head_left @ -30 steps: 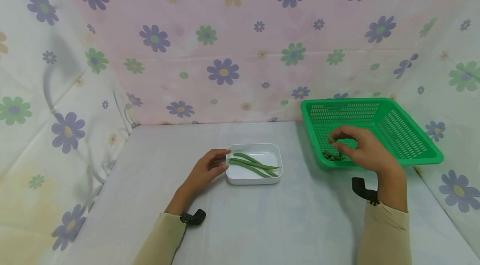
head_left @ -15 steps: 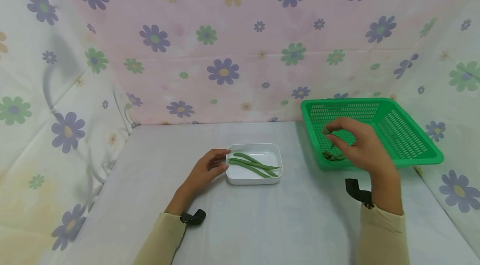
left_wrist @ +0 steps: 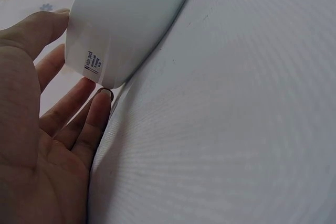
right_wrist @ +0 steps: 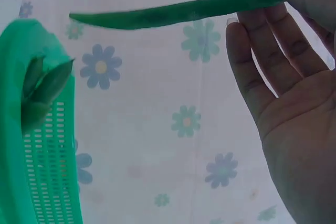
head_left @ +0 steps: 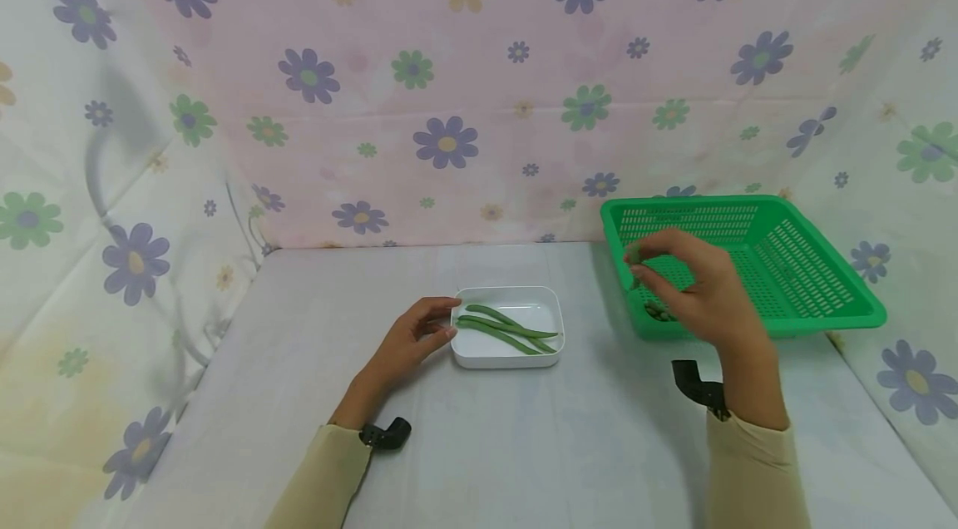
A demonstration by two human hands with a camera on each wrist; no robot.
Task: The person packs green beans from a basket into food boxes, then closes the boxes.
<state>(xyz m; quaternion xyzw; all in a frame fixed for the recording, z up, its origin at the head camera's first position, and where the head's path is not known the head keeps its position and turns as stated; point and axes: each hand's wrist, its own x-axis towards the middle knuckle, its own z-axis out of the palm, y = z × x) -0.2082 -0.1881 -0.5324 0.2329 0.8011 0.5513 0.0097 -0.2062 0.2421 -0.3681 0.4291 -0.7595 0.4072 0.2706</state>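
A white rectangular dish (head_left: 505,362) stands mid-table with several green beans (head_left: 500,321) lying in it. My left hand (head_left: 402,348) holds the dish's left end, thumb and forefinger at its edge; in the left wrist view the other fingertips touch the dish's printed side. My right hand (head_left: 692,289) is raised over the left side of a green basket (head_left: 816,263). Between thumb and fingertips it pinches one end of a single green bean (right_wrist: 194,11), which extends nearly level in the right wrist view. More beans (head_left: 659,311) lie in the basket's near left corner, partly hidden by the hand.
The basket has slotted walls and stands at the table's right, close to the flowered back cloth (head_left: 516,96). White cloth covers the table (head_left: 479,446). Flowered cloth hangs at both sides as well.
My right hand has moved left and slightly up, lifting the bean from the pile toward the basket's left rim. My left hand and the dish have stayed still.
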